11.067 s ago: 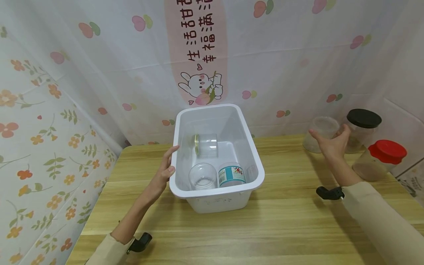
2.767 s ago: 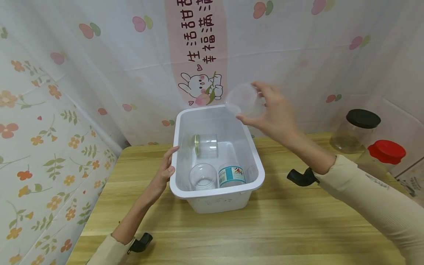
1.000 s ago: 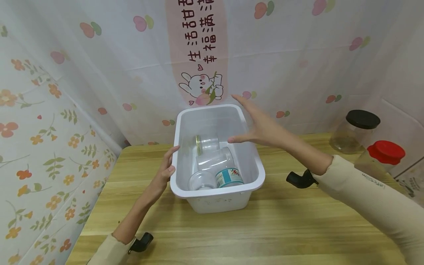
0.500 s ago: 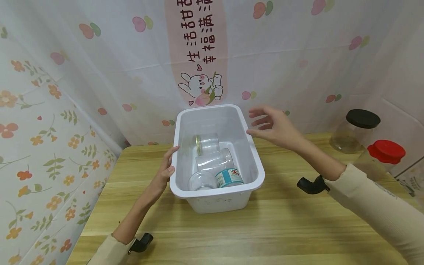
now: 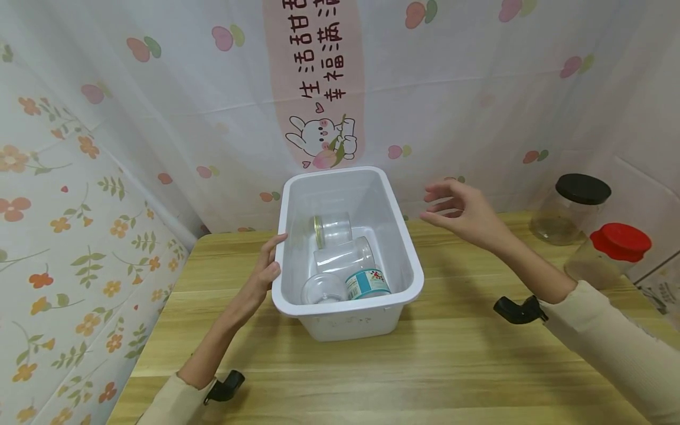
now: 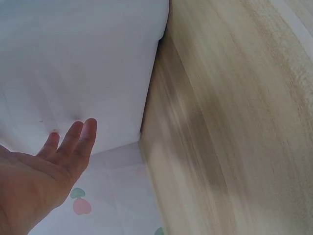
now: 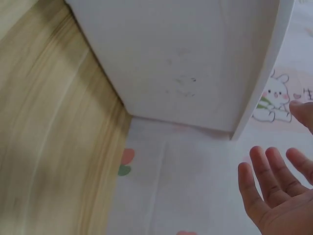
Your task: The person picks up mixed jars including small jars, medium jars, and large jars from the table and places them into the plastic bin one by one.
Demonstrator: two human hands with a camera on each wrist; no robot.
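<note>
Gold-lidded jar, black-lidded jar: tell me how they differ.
The gold-lidded jar lies on its side; the black-lidded jar stands upright. The gold-lidded jar is in the tub, the black-lidded jar on the table. The black-lidded jar looks larger than the gold-lidded jar. Both have clear bodies.

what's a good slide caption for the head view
Left hand against a tub holding four jars, right hand empty, two more jars on the table.
</note>
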